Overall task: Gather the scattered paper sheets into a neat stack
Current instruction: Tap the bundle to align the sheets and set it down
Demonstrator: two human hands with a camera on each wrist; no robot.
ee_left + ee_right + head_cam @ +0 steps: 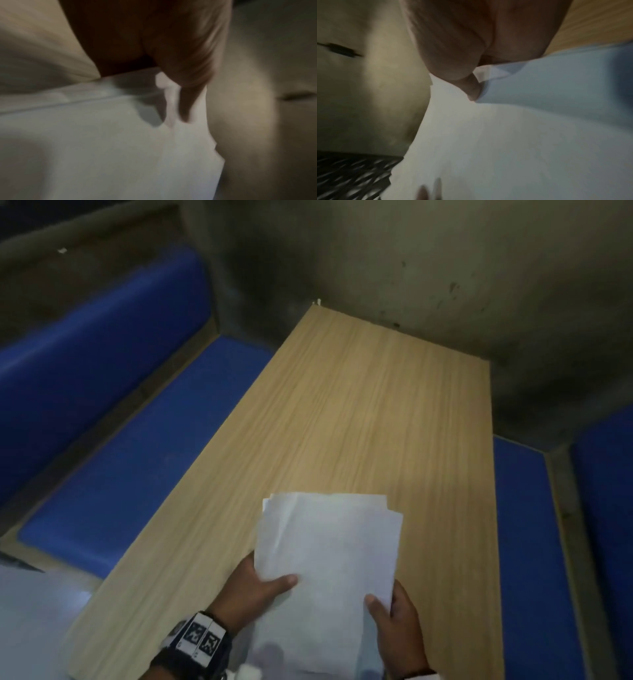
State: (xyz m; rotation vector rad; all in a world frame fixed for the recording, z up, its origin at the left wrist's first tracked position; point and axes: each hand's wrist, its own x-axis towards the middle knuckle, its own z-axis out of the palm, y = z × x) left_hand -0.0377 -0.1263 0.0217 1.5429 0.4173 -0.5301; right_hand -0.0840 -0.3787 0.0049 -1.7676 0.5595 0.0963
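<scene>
A bundle of white paper sheets (329,556) is held over the near end of the wooden table (359,412), its far corners slightly fanned. My left hand (263,583) grips the bundle's left edge, thumb on top. My right hand (390,611) pinches the right edge, thumb on top and fingers underneath. In the left wrist view my thumb lies across the white sheets (111,142). In the right wrist view my thumb presses onto the sheets (505,135) close to their edge.
Blue padded benches run along the table's left side (137,446) and right side (527,542). A stained wall (445,268) closes off the table's far end. A black mesh surface (351,175) shows low in the right wrist view.
</scene>
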